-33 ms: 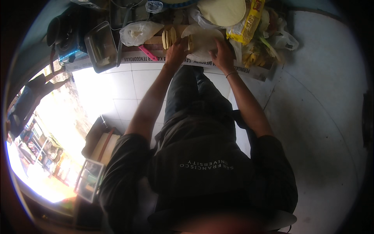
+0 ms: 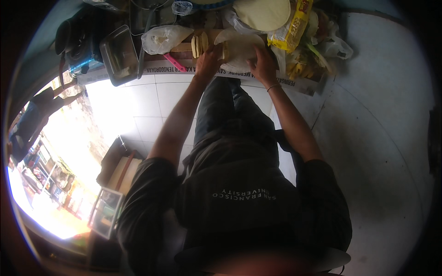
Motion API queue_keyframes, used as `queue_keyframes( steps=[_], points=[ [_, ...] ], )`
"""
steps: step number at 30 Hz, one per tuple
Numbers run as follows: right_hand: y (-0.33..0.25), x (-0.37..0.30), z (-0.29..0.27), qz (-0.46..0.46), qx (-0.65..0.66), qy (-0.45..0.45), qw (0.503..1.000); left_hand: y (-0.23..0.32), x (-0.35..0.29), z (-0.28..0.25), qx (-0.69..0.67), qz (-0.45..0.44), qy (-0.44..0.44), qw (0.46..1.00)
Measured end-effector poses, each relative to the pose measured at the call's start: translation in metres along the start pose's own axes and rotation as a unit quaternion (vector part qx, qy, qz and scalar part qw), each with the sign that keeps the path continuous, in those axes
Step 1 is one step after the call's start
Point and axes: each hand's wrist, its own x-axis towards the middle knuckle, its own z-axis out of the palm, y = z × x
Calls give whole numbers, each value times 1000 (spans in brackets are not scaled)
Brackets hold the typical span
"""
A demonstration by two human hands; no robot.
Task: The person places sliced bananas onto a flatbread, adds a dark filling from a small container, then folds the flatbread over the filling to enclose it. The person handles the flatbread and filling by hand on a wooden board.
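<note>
A thin, round, whitish translucent sheet (image 2: 241, 48) lies at the scene's far middle. The left hand (image 2: 210, 63) is at its left edge, finger closure unclear; the right hand (image 2: 264, 70) has fingers apart at its right. Uneven pulling might tear it.

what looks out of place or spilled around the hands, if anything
Nothing stands out as spilled or damaged. The left hand and right hand are at a thin pale sheet; the pink-handled tool lies slanted near the plastic bag, seemingly ordinary clutter.
</note>
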Motion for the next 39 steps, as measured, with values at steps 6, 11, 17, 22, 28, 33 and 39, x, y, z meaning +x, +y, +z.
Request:
queue_keyframes(
  steps=[6,11,17,22,28,33,39],
  points=[
    [2,7,1,-14,1,19,1000,2,6,-5,20,17,-3,1000],
    [2,6,2,-16,6,25,1000,11,9,-14,9,-68,-65,996],
    [6,6,4,-36,1,32,999,19,24,-22,33,29,-55,998],
    [7,6,7,-24,-5,35,999,18,27,-19,80,36,-59,994],
    [7,6,7,-28,-13,39,999,18,25,-15,96,47,-39,994],
    [5,7,5,-13,-8,21,1000,15,25,-13,89,44,-34,994],
    [0,8,1,-5,-4,12,1000,13,25,-15,82,34,-47,995]
  ],
)
